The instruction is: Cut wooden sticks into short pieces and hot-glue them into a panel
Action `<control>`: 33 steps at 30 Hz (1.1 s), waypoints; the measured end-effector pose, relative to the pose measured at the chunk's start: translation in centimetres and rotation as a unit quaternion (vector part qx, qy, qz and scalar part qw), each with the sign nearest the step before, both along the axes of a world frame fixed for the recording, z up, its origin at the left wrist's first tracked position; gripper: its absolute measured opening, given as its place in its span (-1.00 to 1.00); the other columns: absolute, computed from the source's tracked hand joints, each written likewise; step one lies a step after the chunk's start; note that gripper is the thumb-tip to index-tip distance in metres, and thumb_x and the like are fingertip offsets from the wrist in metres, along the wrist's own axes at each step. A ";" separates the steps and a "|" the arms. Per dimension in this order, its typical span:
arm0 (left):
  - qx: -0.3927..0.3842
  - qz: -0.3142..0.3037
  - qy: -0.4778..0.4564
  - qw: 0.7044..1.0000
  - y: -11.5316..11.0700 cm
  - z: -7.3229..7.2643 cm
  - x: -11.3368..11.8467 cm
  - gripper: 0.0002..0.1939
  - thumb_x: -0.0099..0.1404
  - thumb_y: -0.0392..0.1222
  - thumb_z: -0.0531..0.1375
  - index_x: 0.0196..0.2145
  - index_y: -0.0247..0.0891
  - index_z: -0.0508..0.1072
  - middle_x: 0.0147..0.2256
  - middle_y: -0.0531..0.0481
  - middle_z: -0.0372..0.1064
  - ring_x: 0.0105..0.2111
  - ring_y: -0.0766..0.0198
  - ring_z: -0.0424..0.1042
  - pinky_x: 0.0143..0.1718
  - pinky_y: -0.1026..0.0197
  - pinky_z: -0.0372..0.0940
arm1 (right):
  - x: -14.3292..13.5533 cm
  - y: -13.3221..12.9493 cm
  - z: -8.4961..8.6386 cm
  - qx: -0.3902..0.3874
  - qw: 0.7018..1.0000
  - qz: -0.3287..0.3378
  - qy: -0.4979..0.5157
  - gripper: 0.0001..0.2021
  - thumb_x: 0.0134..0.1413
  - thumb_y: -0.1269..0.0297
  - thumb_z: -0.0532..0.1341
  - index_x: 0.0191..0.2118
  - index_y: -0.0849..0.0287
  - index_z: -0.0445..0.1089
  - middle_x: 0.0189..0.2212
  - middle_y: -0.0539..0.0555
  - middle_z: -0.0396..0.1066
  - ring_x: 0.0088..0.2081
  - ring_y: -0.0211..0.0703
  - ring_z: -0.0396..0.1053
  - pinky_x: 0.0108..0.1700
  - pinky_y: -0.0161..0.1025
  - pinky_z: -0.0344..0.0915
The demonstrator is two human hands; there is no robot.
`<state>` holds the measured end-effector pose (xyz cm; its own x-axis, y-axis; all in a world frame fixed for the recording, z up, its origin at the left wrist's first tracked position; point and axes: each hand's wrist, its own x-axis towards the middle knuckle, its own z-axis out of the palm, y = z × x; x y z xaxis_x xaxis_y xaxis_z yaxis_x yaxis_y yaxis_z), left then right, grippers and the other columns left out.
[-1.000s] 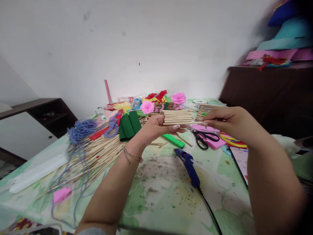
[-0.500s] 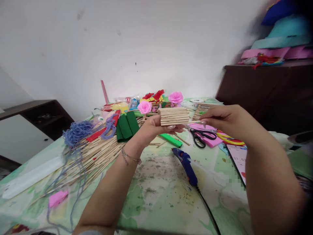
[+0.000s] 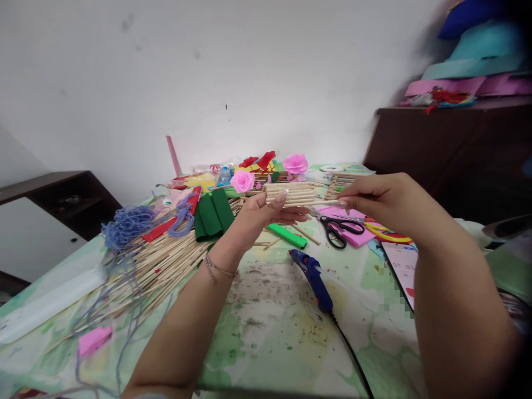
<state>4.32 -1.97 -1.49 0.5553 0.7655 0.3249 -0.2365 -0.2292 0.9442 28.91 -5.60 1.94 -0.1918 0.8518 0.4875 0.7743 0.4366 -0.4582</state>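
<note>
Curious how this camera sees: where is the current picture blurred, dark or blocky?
Head view: the right arm softens into darkness at the right edge; in the head view, blocky squares mar the table beside the phone; the head view's wall greys toward the top left.

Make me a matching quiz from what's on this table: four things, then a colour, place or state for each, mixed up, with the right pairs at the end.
1. Glue gun
2. Scissors
3. Row of short sticks
4. Phone

A. Held in the left hand
B. Digits on its screen
C. Blue, with a black cord
D. Black-handled, partly over pink paper

Pairs: 1-C, 2-D, 3-A, 4-B
</note>
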 end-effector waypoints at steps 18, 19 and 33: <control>0.011 0.026 0.009 1.000 -0.5 0.3 0.1 -0.62 0.07 -0.14 0.36 -0.17 -0.38 0.51 -0.22 -0.21 0.55 -0.21 0.07 0.55 -0.08 0.04 0.43 | 0.3 -0.1 -0.2 0.021 1.000 0.004 0.001 -0.82 0.03 0.12 0.22 -0.39 0.02 0.55 -0.47 0.00 0.51 -0.48 -0.13 0.37 -0.43 -0.18 0.23; 0.012 0.031 0.009 0.999 -0.5 0.3 0.1 -0.63 0.08 -0.15 0.36 -0.16 -0.38 0.52 -0.22 -0.21 0.55 -0.21 0.07 0.55 -0.08 0.03 0.43 | 0.3 -0.1 -0.3 0.022 1.000 0.004 0.002 -0.82 0.02 0.12 0.22 -0.39 0.02 0.56 -0.47 -0.01 0.51 -0.48 -0.13 0.37 -0.43 -0.18 0.23; 0.027 0.059 0.014 0.998 -0.7 0.2 0.4 -0.62 0.11 -0.05 0.33 -0.21 -0.40 0.52 -0.26 -0.24 0.56 -0.28 0.09 0.56 -0.18 0.10 0.46 | 0.2 -0.2 0.0 0.012 1.000 -0.005 -0.010 -0.78 0.02 0.09 0.21 -0.38 0.06 0.56 -0.44 0.02 0.53 -0.44 -0.14 0.38 -0.38 -0.18 0.24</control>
<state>4.68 -2.62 -1.27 0.4722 0.8078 0.3529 -0.1788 -0.3042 0.9357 29.08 -5.77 1.91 -0.1923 0.8415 0.5049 0.7878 0.4391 -0.4318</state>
